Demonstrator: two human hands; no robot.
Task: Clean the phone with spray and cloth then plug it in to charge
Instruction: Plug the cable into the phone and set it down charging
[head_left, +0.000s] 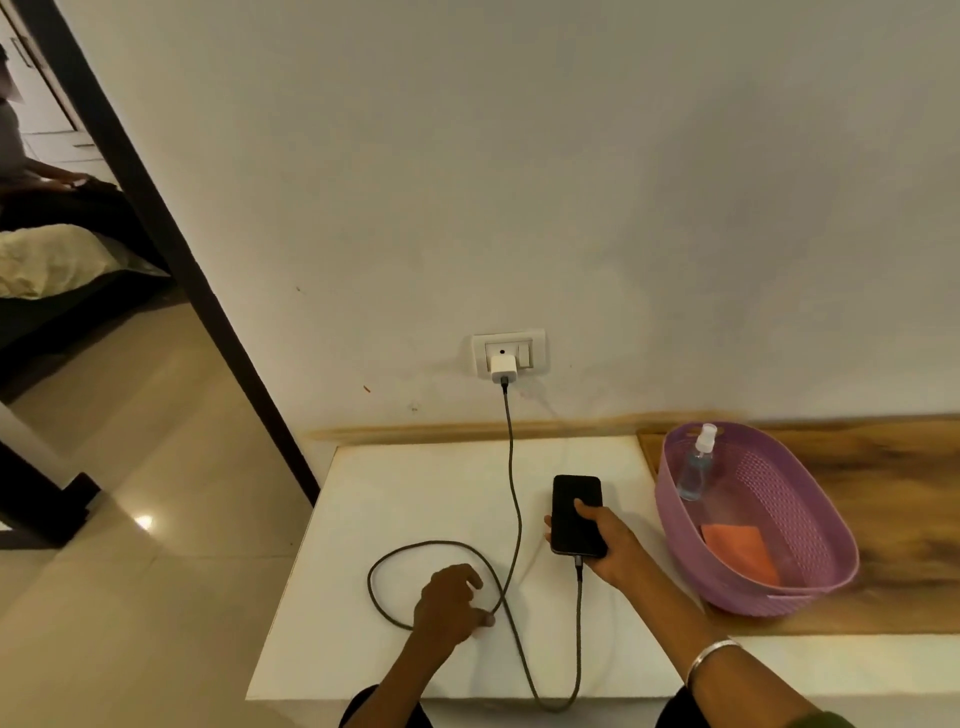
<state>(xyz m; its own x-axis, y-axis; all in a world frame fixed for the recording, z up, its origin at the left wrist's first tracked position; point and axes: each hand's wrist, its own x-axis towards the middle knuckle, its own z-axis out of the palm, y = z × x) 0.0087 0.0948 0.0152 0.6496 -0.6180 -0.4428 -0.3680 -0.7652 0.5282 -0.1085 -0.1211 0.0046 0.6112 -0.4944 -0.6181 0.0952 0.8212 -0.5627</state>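
Note:
A black phone (575, 512) with a dark screen lies on the white tabletop (415, 493), and my right hand (605, 545) grips its lower end with the thumb on the screen. A braided cable (511, 467) runs from the white charger (503, 368) in the wall socket, loops over the table and enters the phone's bottom end. My left hand (452, 603) rests on the cable loop with fingers curled; whether it pinches the cable is unclear. The spray bottle (696, 465) and the orange cloth (740, 551) sit inside the purple basket (831, 540).
The basket stands on a wooden surface (893, 478) right of the white top. The table's left edge drops to a tiled floor (130, 519). A dark door frame (171, 244) runs diagonally at left, with a person seated beyond it.

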